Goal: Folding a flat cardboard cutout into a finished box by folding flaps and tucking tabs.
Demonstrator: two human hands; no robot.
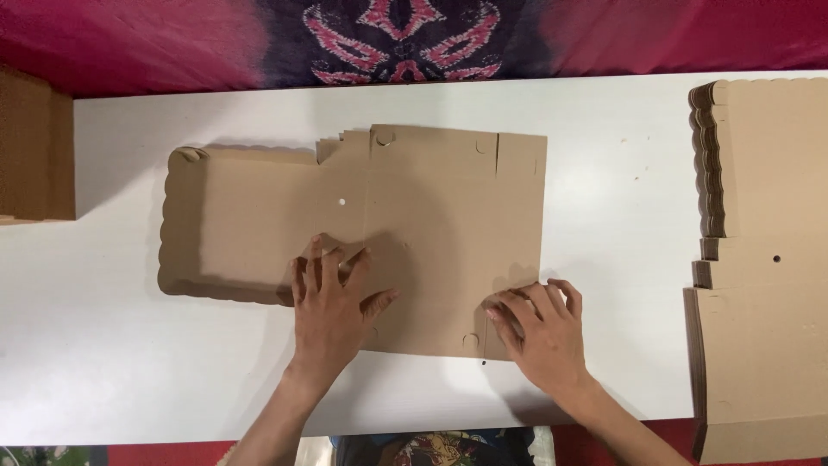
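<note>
A flat brown cardboard box blank (pixel 405 216) with scalloped edges on its left end lies in the middle of a white table (pixel 604 216). My left hand (pixel 332 306) presses flat on the blank's near edge, fingers spread, close to the fold between the scalloped panel and the wide panel. Over at the near right corner, my right hand (pixel 543 332) rests on the cardboard with its fingers bent over a narrow flap. Neither hand has lifted the blank off the table.
A stack of the same cardboard blanks (pixel 768 259) lies at the table's right end. Another brown cardboard piece (pixel 30 147) sits at the far left edge. A pink and dark patterned cloth (pixel 414 39) runs along the far side.
</note>
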